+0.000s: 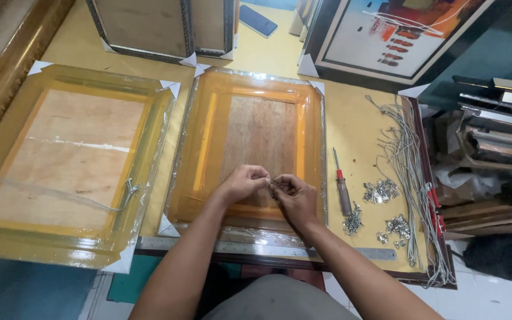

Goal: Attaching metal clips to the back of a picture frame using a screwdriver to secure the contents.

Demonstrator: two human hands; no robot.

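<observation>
My left hand [243, 181] and my right hand [294, 197] meet over the lower part of a plastic-wrapped orange picture frame [208, 127] lying face down, its brown board back showing. Both pinch a small metal piece [272, 180] between the fingertips; what it is exactly I cannot make out. A red-handled screwdriver [342, 186] lies just right of the frame, close to my right hand.
A second wrapped frame [7, 231] with a cord across its back lies to the left. Small metal hangers [380, 191], screws [352, 223] and grey cords [407, 154] sit at the right. A steel ruler [256, 249] runs along the table's near edge. More frames and a phone [258, 21] lie beyond.
</observation>
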